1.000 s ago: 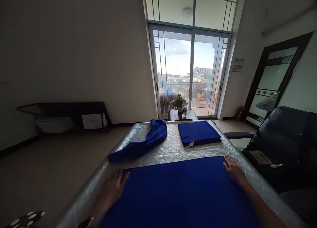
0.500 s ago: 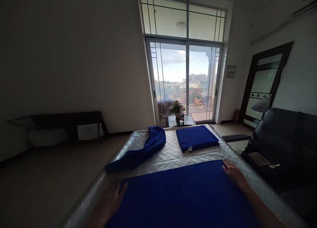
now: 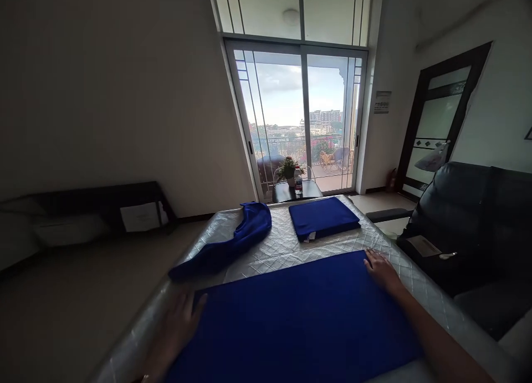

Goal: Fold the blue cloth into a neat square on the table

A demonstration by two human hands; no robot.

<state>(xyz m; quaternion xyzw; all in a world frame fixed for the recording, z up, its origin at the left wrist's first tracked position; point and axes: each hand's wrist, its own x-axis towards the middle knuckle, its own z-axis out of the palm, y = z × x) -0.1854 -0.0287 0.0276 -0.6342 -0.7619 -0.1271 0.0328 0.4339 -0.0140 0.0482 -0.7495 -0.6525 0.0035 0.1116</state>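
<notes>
A dark blue cloth [image 3: 295, 316] lies spread flat on a table with a shiny silver quilted cover [image 3: 274, 255]. My left hand [image 3: 177, 322] is at the cloth's left edge, in shadow, its thumb apart from the stretched fingers. Resting on the far right corner of the cloth is my right hand [image 3: 381, 269], fingers extended and palm down. Beyond the cloth sits a neatly folded blue cloth [image 3: 324, 216] with a white tag [image 3: 310, 237]. To its left a crumpled blue cloth [image 3: 236, 241] trails toward the table's left edge.
Past the table's far end stand a small dark table [image 3: 297, 192], a potted plant [image 3: 288, 169] and a bottle [image 3: 298, 182], before a sliding glass door [image 3: 305, 111]. A black armchair [image 3: 469, 222] is at the right. A low dark frame [image 3: 100, 205] leans by the left wall.
The view has tilted down and shifted slightly, so everything sits higher and a little to the left. Both hands remain at the cloth's edges, and its near right edge now shows.
</notes>
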